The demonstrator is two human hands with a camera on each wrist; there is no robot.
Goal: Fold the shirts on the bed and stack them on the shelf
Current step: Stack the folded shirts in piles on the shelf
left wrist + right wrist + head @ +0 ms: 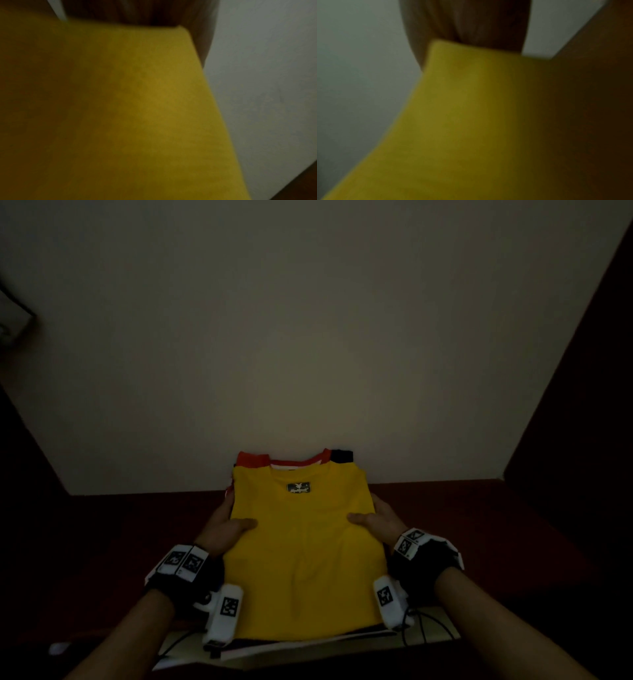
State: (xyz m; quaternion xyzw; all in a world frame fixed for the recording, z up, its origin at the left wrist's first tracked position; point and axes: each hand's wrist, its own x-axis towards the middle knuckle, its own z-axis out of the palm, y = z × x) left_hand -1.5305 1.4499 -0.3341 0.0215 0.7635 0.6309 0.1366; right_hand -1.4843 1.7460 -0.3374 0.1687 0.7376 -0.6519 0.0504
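A folded yellow shirt lies on top of a stack of folded shirts, with a red collar and a black one showing beneath it. The stack sits inside a dim shelf compartment. My left hand grips the stack's left side, thumb on top and fingers under. On the right side my right hand holds it the same way. In the left wrist view the yellow shirt fills the frame below my fingers. The right wrist view shows the yellow shirt under my fingers.
A pale back wall closes the compartment. Dark brown side panels stand at left and right. A white-edged surface with black cables lies below the stack's near edge.
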